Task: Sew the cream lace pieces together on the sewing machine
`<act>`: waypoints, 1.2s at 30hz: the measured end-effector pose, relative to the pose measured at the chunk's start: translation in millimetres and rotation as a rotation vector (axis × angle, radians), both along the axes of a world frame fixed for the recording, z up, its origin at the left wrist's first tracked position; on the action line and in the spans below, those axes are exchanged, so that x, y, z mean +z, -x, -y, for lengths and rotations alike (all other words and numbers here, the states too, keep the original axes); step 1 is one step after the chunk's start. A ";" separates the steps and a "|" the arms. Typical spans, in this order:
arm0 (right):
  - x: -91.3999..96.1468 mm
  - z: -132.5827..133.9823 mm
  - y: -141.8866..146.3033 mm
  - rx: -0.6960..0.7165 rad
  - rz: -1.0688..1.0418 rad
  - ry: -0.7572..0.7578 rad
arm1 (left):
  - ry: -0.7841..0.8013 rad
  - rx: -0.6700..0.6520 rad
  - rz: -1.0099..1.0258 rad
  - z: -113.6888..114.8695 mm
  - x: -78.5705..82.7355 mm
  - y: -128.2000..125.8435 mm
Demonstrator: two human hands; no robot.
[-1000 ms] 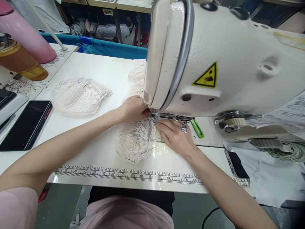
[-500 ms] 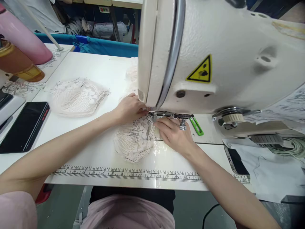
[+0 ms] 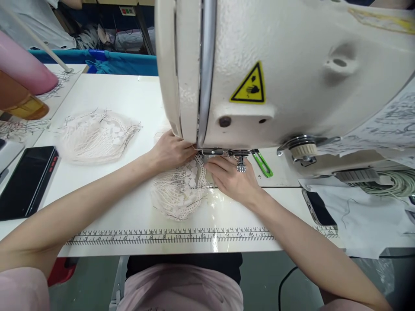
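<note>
A cream lace piece [image 3: 180,190] lies on the white table under the head of a large white sewing machine [image 3: 275,73]. My left hand [image 3: 170,151] rests on the lace's upper left part, fingers curled and pressing the fabric right beside the presser foot [image 3: 210,152]. My right hand [image 3: 231,179] lies flat on the lace's right edge just below the foot, fingers stretched toward the needle area. The machine head hides the needle and the fingertips of my left hand.
A second pile of lace [image 3: 95,136] sits to the left. A black phone [image 3: 26,181] lies at the far left, another phone [image 3: 319,209] at the right. A green clip [image 3: 262,164] lies by the machine. A ruler strip [image 3: 168,236] runs along the front edge.
The view has shifted closer under the machine head. Both hands stay on the lace at the presser foot; the lace has crept slightly toward the needle.
</note>
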State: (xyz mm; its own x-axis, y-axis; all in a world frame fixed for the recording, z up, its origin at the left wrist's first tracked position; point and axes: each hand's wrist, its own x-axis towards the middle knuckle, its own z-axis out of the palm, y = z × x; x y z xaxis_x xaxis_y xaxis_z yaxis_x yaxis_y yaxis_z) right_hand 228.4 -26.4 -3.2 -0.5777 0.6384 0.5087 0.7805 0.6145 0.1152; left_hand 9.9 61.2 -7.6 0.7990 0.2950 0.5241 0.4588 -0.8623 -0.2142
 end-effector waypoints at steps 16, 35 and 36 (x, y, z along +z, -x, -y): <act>-0.3 1.3 1.3 -0.016 -0.002 0.032 | 0.297 0.164 0.058 4.3 3.0 -1.5; 0.3 -1.1 -0.6 0.007 -0.005 0.024 | 0.515 0.337 0.235 7.9 19.6 5.2; 0.5 -1.0 -0.6 0.001 0.003 0.026 | 0.492 0.339 0.243 7.2 20.8 7.4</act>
